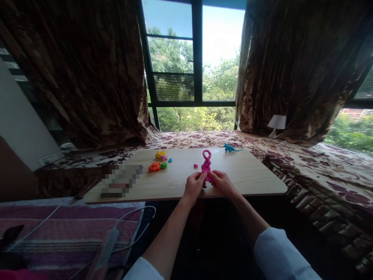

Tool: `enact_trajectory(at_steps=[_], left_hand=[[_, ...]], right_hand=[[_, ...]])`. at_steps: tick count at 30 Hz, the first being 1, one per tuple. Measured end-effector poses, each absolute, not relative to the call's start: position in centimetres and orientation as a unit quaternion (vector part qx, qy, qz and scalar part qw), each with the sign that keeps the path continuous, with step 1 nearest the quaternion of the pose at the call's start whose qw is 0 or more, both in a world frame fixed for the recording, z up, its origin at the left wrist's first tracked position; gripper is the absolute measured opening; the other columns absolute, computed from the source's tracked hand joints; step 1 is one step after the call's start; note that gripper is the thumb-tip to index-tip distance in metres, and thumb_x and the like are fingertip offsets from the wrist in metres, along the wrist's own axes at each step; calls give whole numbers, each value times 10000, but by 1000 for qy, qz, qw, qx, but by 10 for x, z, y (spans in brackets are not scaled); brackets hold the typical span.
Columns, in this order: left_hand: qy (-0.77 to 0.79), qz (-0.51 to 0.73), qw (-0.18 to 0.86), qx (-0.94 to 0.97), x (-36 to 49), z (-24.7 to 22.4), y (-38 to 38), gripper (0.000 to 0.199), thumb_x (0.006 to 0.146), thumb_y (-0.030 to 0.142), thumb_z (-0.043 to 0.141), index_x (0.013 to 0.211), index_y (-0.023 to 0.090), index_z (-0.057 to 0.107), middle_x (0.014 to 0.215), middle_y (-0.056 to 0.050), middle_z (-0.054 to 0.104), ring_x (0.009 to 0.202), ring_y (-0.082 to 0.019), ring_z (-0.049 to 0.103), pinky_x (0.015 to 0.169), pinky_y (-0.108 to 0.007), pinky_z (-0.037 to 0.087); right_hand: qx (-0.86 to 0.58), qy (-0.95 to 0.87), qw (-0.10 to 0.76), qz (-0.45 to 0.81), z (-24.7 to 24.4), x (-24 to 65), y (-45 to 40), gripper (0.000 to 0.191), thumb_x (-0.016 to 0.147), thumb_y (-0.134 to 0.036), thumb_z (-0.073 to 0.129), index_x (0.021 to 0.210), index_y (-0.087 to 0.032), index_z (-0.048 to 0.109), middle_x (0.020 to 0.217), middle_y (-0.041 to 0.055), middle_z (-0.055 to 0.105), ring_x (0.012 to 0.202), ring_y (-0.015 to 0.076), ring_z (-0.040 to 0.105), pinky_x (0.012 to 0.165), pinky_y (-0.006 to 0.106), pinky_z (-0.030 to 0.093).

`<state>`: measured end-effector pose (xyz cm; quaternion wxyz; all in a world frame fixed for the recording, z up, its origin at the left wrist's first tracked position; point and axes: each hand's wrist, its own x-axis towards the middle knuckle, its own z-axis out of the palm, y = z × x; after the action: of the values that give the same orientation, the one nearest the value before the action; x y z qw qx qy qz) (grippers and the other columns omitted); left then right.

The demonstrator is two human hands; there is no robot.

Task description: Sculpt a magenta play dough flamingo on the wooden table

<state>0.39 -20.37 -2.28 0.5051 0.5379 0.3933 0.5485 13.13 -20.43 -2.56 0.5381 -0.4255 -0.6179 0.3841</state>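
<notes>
A pink clay figure (206, 165) with a loop at its top is upright over the front part of the wooden table. My left hand (194, 186) pinches its lower left side, and my right hand (222, 182) holds the lower right side. The fingers hide part of the figure's base. Just left of it lies a small pink lump (195, 165). Farther left are orange clay (154, 167), green clay (163, 165), yellow clay (160, 154), a pale pink piece (164, 158) and a small blue piece (170, 160).
A blue animal figure (230, 148) stands at the table's back right. A blurred-out flat object (122, 181) lies on the table's left end (94, 195). Behind, a small lamp (276, 123) stands on the patterned cloth. A power strip (107, 247) with cables is at the lower left.
</notes>
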Motion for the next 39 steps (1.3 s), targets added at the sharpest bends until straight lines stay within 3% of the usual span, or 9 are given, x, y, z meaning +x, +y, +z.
enact_trajectory(at_steps=[4, 6, 11, 14, 16, 20, 26, 31, 39], left_hand=[[411, 546, 478, 552, -8, -21, -211, 378, 674, 488, 568, 812, 141, 623, 677, -30, 585, 540, -100, 514, 508, -224, 438], [440, 549, 412, 579, -36, -19, -213, 381, 685, 466, 561, 900, 156, 613, 745, -49, 604, 599, -125, 544, 532, -233, 442], [623, 514, 71, 585, -166, 3, -214, 420, 721, 455, 495, 1038, 187, 553, 966, -90, 598, 788, -192, 568, 719, -302, 437], [747, 381, -82, 538, -234, 17, -207, 641, 674, 538, 504, 1193, 170, 428, 1126, -157, 535, 1041, -297, 489, 854, -395, 361], [798, 284, -77, 526, -259, 20, -200, 811, 610, 628, 508, 1255, 165, 344, 1180, -197, 497, 1104, -355, 438, 865, -454, 326], [832, 188, -20, 523, -270, 13, -180, 955, 549, 677, 499, 1307, 150, 259, 1202, -243, 471, 1134, -403, 398, 862, -522, 282], [853, 179, -2, 490, -270, 9, -169, 767, 557, 451, 556, 1236, 151, 363, 1186, -226, 486, 1128, -394, 397, 832, -486, 319], [845, 180, -18, 503, -264, 7, -193, 696, 553, 458, 556, 1166, 155, 430, 1115, -212, 525, 1085, -389, 424, 809, -465, 330], [782, 265, -95, 556, -218, -21, -271, 678, 624, 422, 535, 1247, 221, 359, 1034, -151, 537, 1017, -331, 441, 771, -398, 343]], right_hand=[[-422, -616, 541, 387, -25, 129, -208, 381, 747, -502, 495, 684, -137, 587, 544, -16, 498, 484, 91, 413, 465, 218, 334], [-424, -619, 536, 386, -24, 127, -210, 382, 752, -499, 492, 704, -135, 596, 543, -14, 495, 480, 90, 400, 462, 217, 322], [-435, -629, 518, 384, -22, 124, -213, 399, 750, -517, 477, 699, -143, 606, 530, -15, 488, 476, 93, 390, 467, 222, 315], [-445, -629, 512, 380, -22, 122, -214, 416, 733, -539, 483, 695, -147, 615, 516, -14, 484, 466, 98, 393, 456, 225, 309], [-447, -630, 508, 379, -22, 121, -214, 418, 729, -545, 486, 701, -151, 621, 523, -10, 495, 463, 99, 398, 450, 226, 310], [-454, -636, 499, 374, -24, 121, -213, 402, 735, -542, 485, 710, -167, 629, 527, -10, 506, 459, 101, 401, 447, 225, 311], [-463, -642, 489, 366, -26, 122, -213, 417, 724, -565, 484, 705, -176, 635, 495, -11, 492, 448, 117, 411, 446, 241, 314], [-461, -650, 480, 367, -26, 122, -213, 400, 739, -557, 480, 709, -184, 623, 514, -8, 489, 469, 125, 412, 463, 247, 321], [-479, -646, 471, 363, -26, 121, -215, 337, 751, -508, 497, 769, -200, 634, 527, -2, 478, 500, 136, 412, 475, 247, 327]])
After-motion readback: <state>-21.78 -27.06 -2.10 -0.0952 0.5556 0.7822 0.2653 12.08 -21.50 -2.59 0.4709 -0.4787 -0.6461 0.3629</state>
